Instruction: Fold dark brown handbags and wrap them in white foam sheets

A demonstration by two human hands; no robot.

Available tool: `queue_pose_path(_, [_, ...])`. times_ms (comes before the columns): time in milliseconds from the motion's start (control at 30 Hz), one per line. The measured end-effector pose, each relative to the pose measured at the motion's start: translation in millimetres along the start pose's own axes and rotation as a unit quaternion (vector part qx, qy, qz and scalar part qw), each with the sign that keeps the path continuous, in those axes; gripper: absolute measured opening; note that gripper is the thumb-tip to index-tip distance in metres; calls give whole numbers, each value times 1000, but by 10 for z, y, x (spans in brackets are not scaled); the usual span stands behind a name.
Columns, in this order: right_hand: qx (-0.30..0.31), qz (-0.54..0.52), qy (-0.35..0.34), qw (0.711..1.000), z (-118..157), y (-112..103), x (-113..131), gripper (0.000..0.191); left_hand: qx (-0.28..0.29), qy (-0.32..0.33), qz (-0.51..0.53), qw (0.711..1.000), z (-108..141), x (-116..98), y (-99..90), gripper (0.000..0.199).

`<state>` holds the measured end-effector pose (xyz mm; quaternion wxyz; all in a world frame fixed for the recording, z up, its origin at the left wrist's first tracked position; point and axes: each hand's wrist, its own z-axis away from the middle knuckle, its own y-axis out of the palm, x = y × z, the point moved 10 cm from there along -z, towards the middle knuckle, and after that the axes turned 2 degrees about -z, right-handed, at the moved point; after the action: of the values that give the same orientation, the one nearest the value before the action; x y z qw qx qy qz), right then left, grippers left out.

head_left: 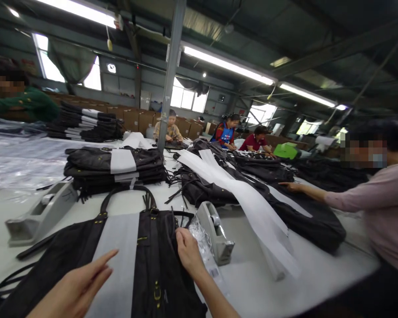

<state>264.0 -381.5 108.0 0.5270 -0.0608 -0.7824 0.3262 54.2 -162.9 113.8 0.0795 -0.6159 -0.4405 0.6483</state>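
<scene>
A black handbag [166, 265] lies flat before me, its handle [129, 187] arching at the far end. A white paper strip [119, 256] runs down its middle, and yellowish metal fittings show on the front. My left hand [81, 282] is over the bag and strip, fingers stretched out and holding nothing. At the bag's right upper edge, my right hand [187, 249] has its fingers closed on the black material; the fingertips are partly hidden. Just right of that hand are a grey tape dispenser [215, 234] and crumpled clear plastic [202, 238].
A second tape dispenser [42, 216] stands left. Stacked black bags [86, 170] lie beyond. Long white strips [238, 185] drape over bags at right, where a co-worker's hand [291, 187] touches a bag. Clear plastic sheets [23, 154] cover the left table. Several other people work farther back.
</scene>
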Motion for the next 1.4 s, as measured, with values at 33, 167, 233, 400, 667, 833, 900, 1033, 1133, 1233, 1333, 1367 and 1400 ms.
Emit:
queue_pose_path(33, [-24, 2, -22, 999, -94, -51, -1, 29, 41, 6, 12, 999, -132, -145, 260, 44])
queue_pose_path(167, [-7, -8, -35, 999, -445, 115, -138, 38, 12, 47, 34, 998, -660, -471, 1127, 46])
queue_pose_path(233, [44, -18, 13, 999, -531, 331, -293, 38, -20, 64, 18, 998, -833, -422, 1532, 45])
queue_pose_path(400, [58, -43, 73, 995, -163, 245, -497, 43, 10, 99, -46, 994, -951, -229, 2276, 51])
queue_pose_path(667, [52, -152, 158, 974, 1248, -104, -1015, 56, 48, 141, -139, 979, -1065, -637, 2378, 66])
queue_pose_path(833, [21, -98, 153, 983, 1188, -319, -935, 45, 89, 126, -232, 960, -1062, -739, 2549, 79])
queue_pose_path(900, [-55, -10, 153, 987, 1071, -678, -910, 41, 74, 111, -255, 958, -1043, -730, 2547, 78])
queue_pose_path(1033, [-135, 126, 161, 970, 864, -1049, -966, 37, 46, 106, -261, 958, -1007, -723, 2508, 75])
queue_pose_path(1133, [-134, 195, 180, 955, 748, -929, -1085, 36, 27, 115, -231, 966, -990, -724, 2451, 73])
queue_pose_path(1233, [-142, 249, 165, 944, 705, -793, -1116, 32, 13, 124, -183, 975, -978, -707, 2394, 71])
queue_pose_path(1333, [-140, 245, 114, 952, 725, -762, -1077, 33, 20, 124, -126, 984, -970, -658, 2371, 70])
queue_pose_path(1367, [-140, 235, 96, 957, 748, -784, -1057, 34, 24, 122, -103, 987, -965, -639, 2363, 70])
queue_pose_path(1400, [-142, 219, 79, 962, 778, -819, -1034, 34, 25, 119, -78, 989, -958, -622, 2345, 70])
